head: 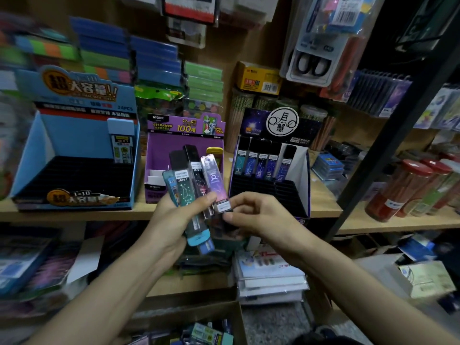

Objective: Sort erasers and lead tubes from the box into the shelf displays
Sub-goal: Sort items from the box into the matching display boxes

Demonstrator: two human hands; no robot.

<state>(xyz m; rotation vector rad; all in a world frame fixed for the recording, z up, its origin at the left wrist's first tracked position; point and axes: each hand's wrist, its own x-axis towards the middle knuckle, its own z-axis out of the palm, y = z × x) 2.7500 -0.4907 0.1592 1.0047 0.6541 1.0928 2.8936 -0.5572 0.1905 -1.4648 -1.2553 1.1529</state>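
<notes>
Gripping a fanned bunch of slim clear-plastic lead tubes [194, 185] in the left hand [174, 220], thumb pressed across the front, other fingers tucked behind. Pinching the bottom end of the purple constellation-print tube [215, 180], rightmost in the fan, with the right hand [258, 215], thumb and forefinger closed on it, remaining fingers curled under. All held up in the air in front of the pale wooden shelf [74, 212], between the purple cardboard display box [184, 130] and the dark starry display box [293, 190] with its row of tubes. Off left, a big blue cardboard display [74, 150]. Down low, an open brown cardboard box [211, 311] of mixed stationery.
</notes>
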